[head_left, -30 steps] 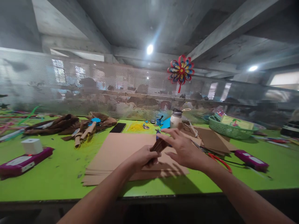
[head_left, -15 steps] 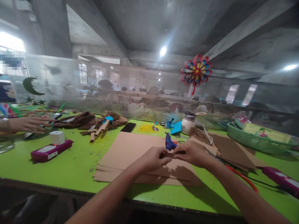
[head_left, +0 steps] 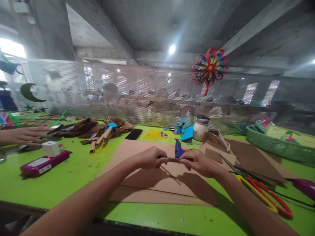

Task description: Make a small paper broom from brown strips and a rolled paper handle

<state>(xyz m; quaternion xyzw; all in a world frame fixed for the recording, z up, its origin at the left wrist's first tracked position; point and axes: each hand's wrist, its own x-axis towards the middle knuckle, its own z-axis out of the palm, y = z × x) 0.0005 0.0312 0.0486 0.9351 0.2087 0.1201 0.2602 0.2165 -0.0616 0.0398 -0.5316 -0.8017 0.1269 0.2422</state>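
Between my two hands a small brown paper strip (head_left: 173, 160) is stretched level, pinched at both ends. My left hand (head_left: 152, 158) is closed on its left end, and my right hand (head_left: 197, 161) grips the right end with thumb and fingers. Beneath them lies a stack of light brown paper sheets (head_left: 137, 178), with a thin brown sliver (head_left: 172, 175) on top. Just behind my hands is a blue glue gun (head_left: 179, 149). Scissors (head_left: 261, 193) with red and yellow handles lie right of my right forearm, partly over brown paper.
A co-worker's hand (head_left: 24, 135) reaches in from the left, near a purple power strip (head_left: 46, 163) with a white plug. Behind stand a paper flower (head_left: 105, 134), a black phone (head_left: 134, 134) and a jar (head_left: 200, 127). To the right are brown sheets (head_left: 256, 157) and a green basket (head_left: 273, 142).
My hands have drawn slightly apart, so the paper strip shows more between them. The view has shifted, and more of the scissors shows at the right.
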